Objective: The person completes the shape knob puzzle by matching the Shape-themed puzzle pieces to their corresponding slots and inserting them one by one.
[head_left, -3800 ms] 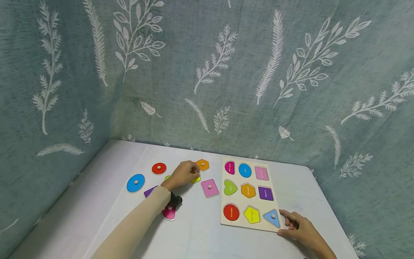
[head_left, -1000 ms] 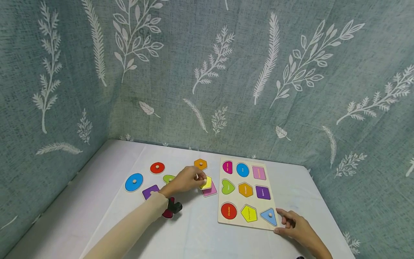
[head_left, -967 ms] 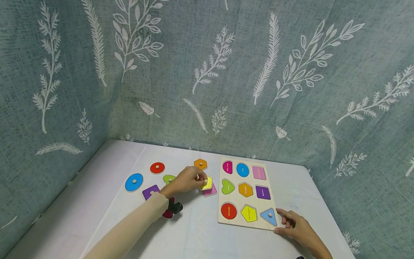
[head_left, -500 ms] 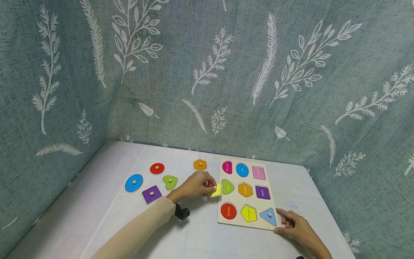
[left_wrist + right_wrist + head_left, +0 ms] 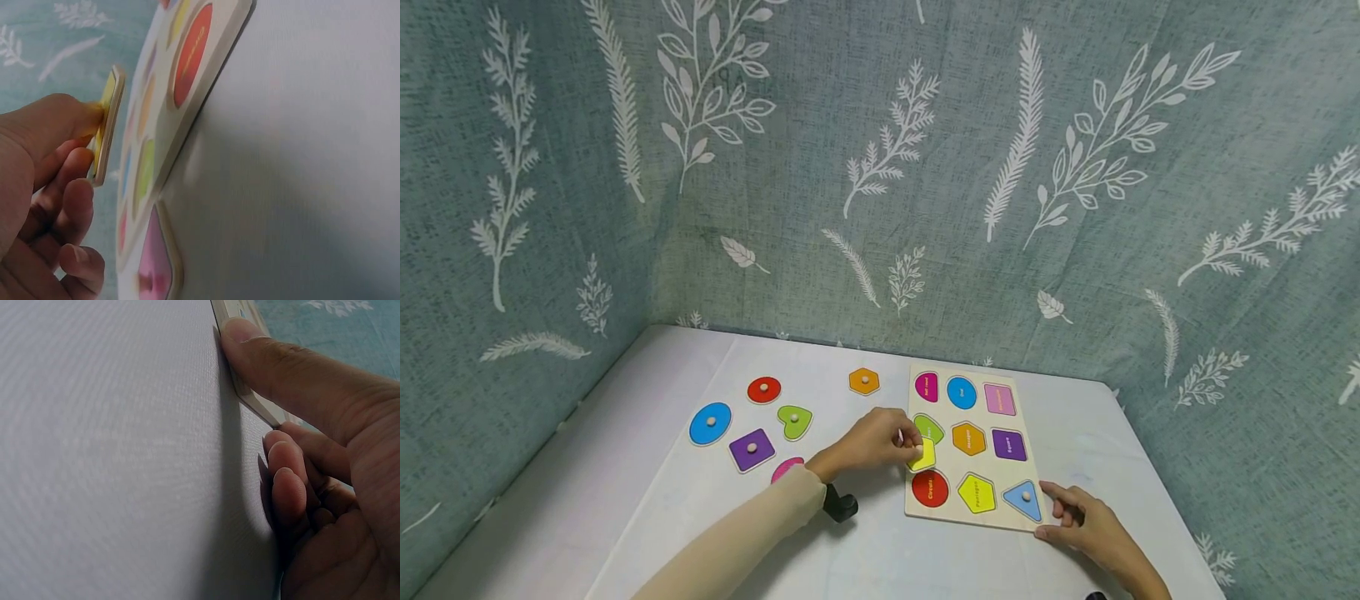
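Note:
My left hand (image 5: 877, 438) pinches a yellow pentagon puzzle piece (image 5: 922, 457) by its knob. In the head view this piece overlaps the left edge of the wooden shape puzzle board (image 5: 949, 515), between the green heart recess and the red circle recess. From the left wrist, the pentagon (image 5: 107, 134) shows tilted on edge, apart from the board's face. My right hand (image 5: 1086, 527) grips the board's near right corner, thumb on the near edge and index finger on the right side. Beside that hand, a blue triangle piece (image 5: 1023, 502) sits in its recess.
On the white table lie loose knobbed pieces: a red circle (image 5: 764, 390), a blue oval (image 5: 711, 424), a purple square (image 5: 752, 451), a green heart (image 5: 794, 422), an orange hexagon (image 5: 864, 382) and a partly covered magenta piece (image 5: 787, 469). A pink piece (image 5: 157, 259) lies beside the board.
My left hand has lifted the yellow pentagon from among the loose pieces and carried it right, over the pink piece, to the board's left edge. My right hand stays at the board's corner.

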`<state>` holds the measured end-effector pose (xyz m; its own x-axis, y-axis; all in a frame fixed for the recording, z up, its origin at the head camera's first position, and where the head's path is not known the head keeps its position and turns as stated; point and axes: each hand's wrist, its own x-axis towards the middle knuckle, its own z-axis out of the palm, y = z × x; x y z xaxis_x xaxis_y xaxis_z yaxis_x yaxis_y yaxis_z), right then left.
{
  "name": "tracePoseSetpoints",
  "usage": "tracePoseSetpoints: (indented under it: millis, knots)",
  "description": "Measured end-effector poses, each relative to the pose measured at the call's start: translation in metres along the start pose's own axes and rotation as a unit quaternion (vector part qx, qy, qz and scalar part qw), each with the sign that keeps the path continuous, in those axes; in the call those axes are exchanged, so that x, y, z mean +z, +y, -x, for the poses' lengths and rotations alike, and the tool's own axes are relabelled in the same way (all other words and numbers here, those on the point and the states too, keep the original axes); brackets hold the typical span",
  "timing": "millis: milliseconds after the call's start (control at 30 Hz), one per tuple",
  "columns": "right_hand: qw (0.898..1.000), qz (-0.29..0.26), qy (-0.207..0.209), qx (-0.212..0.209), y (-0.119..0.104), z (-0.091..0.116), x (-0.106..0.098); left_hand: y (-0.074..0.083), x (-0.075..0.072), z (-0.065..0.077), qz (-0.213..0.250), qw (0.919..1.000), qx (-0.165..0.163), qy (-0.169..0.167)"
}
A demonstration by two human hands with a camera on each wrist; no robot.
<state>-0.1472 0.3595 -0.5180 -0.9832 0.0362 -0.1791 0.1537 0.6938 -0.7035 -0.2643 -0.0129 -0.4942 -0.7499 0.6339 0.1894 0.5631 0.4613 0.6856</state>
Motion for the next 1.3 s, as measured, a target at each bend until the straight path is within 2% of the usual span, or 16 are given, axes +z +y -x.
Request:
tracePoseSetpoints:
  millis: [633, 1100, 1300]
  knots:
    - [1.000, 0.008, 0.006, 0.001, 0.000, 0.000, 0.001, 0.027, 0.031, -0.011, -0.002, 0.9999, -0.001, -0.014]
    - [1.000, 0.005, 0.004, -0.004, -0.002, 0.001, 0.000, 0.032, 0.050, -0.017, -0.028, 0.9991, 0.014, -0.029]
    - [1.000, 0.002, 0.001, -0.012, -0.003, 0.001, 0.000, 0.037, 0.057, -0.020, -0.026, 0.9991, 0.020, -0.027]
